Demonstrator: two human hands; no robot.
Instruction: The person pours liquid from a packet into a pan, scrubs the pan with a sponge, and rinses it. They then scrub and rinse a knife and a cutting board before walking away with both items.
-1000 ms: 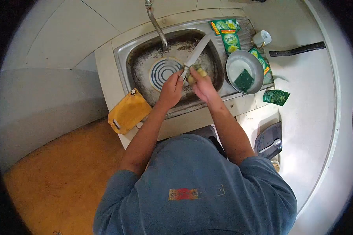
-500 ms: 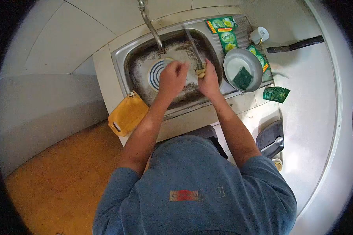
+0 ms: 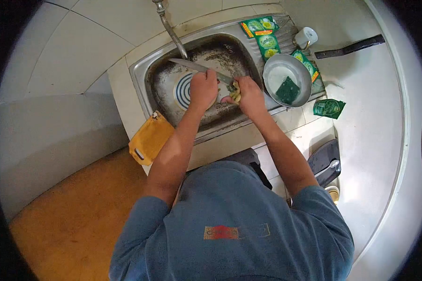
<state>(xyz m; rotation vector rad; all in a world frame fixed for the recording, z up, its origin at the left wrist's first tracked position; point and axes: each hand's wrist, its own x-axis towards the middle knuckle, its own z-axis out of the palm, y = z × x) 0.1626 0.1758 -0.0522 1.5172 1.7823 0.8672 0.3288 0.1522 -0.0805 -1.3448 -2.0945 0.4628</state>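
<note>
A long knife [image 3: 192, 66] lies slantwise over the sink [image 3: 206, 129], its tip toward the upper left, below the tap. My right hand [image 3: 250, 97] is closed at its near end, along with a crumpled yellow-green scrubber-like piece [image 3: 237, 93]; the handle is mostly hidden. A small pinkish thing shows beside that piece. My left hand [image 3: 203, 91] is closed, fingers curled over the middle of the blade; whether they grip it or something small is hidden. Under my left hand, a blue-and-white ringed plate [image 3: 183, 92] rests in the basin.
Right of the basin sits a metal bowl [image 3: 277, 70] with a dark green scouring pad [image 3: 287, 90]. Green packets [image 3: 267, 43] and a white mug [image 3: 306, 36] are behind it. A yellow cutting board [image 3: 151, 137] leans at the left front. The tap [image 3: 172, 33] overhangs the sink.
The knife has swung from pointing away from me to pointing up and left, across my left hand. My left hand has closed in at the blade; my right hand has shifted slightly nearer to me.
</note>
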